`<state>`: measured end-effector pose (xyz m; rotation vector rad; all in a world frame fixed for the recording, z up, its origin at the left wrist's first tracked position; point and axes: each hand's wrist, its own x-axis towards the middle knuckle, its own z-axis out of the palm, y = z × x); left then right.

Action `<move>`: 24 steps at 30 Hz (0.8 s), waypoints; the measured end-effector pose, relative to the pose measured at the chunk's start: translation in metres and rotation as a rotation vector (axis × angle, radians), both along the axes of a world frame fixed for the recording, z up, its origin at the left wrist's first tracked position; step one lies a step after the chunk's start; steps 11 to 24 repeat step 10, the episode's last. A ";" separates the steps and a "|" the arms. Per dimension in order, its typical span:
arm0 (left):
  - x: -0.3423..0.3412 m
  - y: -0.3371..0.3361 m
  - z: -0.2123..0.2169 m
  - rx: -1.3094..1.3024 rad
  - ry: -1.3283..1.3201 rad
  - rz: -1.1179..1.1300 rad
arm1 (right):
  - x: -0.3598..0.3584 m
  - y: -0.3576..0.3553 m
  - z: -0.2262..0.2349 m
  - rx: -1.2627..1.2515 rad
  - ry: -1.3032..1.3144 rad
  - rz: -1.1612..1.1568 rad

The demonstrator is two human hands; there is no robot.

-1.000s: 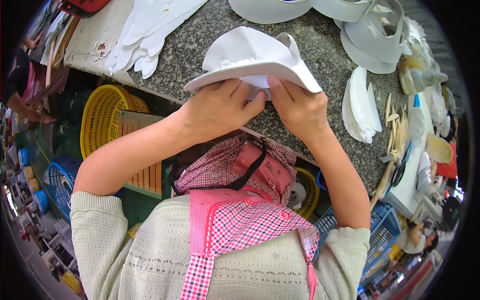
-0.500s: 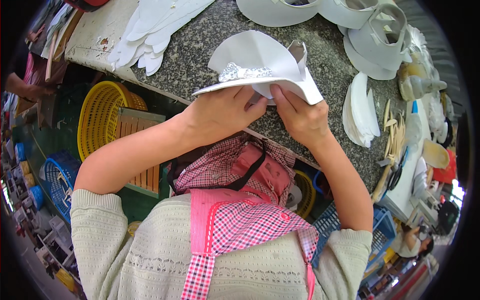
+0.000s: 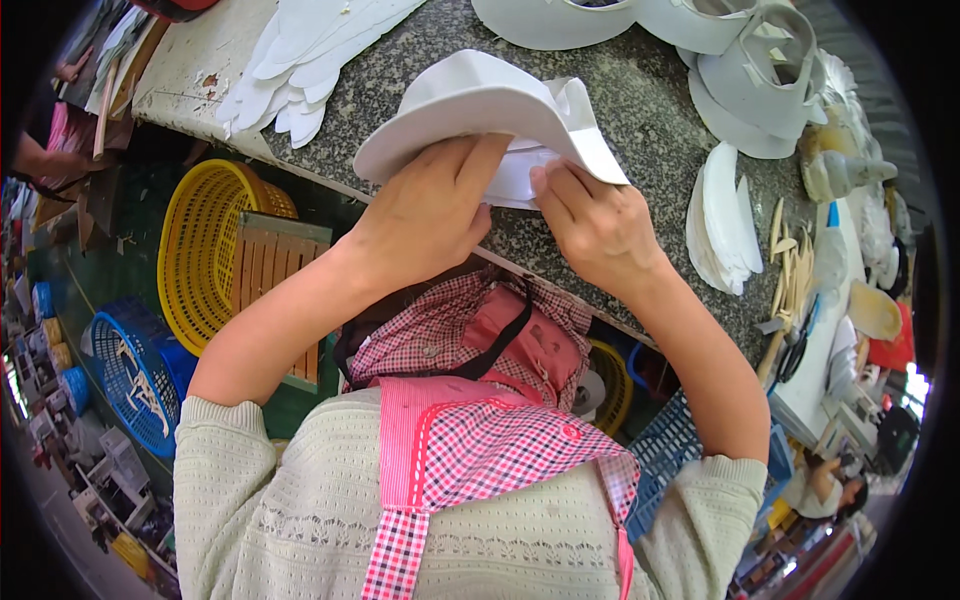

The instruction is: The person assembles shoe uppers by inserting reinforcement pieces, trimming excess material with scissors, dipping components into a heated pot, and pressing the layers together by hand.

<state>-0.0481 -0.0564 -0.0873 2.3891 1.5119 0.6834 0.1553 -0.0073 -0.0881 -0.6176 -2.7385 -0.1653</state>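
Observation:
A white, hat-shaped piece of bent sheet material (image 3: 470, 95) is held up over the near edge of the speckled stone worktop. Its wide curved rim flares to the left, and a folded part stands up at its right end. My left hand (image 3: 425, 195) has its fingers tucked under the rim, and the fingertips are hidden inside. At the right end, my right hand (image 3: 595, 215) pinches the lower edge with curled fingers and thumb. A pale inner layer shows between the two hands.
Flat white cut pieces (image 3: 300, 60) lie at the far left. Several shaped white pieces (image 3: 755, 80) stand at the far right, above a stack of white curved pieces (image 3: 720, 225). Pale strips (image 3: 790, 255) and scissors (image 3: 795, 350) lie farther right. Yellow (image 3: 185, 250) and blue baskets (image 3: 130, 370) stand below left.
The white piece has tipped and shifted slightly left, so its rim faces me and the silvery patch on its front is out of sight. Both hands have turned with it; my right hand's fingers are more curled.

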 end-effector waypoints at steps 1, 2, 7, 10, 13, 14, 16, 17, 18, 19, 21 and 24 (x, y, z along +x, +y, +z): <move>-0.002 0.000 0.000 -0.027 -0.020 -0.043 | -0.002 -0.001 0.002 0.000 0.002 0.001; -0.002 -0.001 -0.001 -0.027 -0.018 -0.043 | -0.003 -0.002 0.006 -0.009 -0.032 -0.005; -0.004 -0.006 -0.005 0.266 0.386 -0.176 | 0.007 -0.008 0.010 -0.059 -0.081 0.001; -0.005 -0.005 0.006 0.086 0.583 -0.257 | 0.020 -0.008 0.002 -0.336 0.157 -0.064; -0.005 -0.005 0.006 0.086 0.583 -0.257 | 0.020 -0.008 0.002 -0.336 0.157 -0.064; -0.005 -0.005 0.006 0.086 0.583 -0.257 | 0.020 -0.008 0.002 -0.336 0.157 -0.064; -0.005 -0.005 0.006 0.086 0.583 -0.257 | 0.020 -0.008 0.002 -0.336 0.157 -0.064; -0.005 -0.005 0.006 0.086 0.583 -0.257 | 0.020 -0.008 0.002 -0.336 0.157 -0.064; -0.005 -0.005 0.006 0.086 0.583 -0.257 | 0.020 -0.008 0.002 -0.336 0.157 -0.064; -0.005 -0.005 0.006 0.086 0.583 -0.257 | 0.020 -0.008 0.002 -0.336 0.157 -0.064; -0.005 -0.005 0.006 0.086 0.583 -0.257 | 0.020 -0.008 0.002 -0.336 0.157 -0.064; -0.005 -0.005 0.006 0.086 0.583 -0.257 | 0.020 -0.008 0.002 -0.336 0.157 -0.064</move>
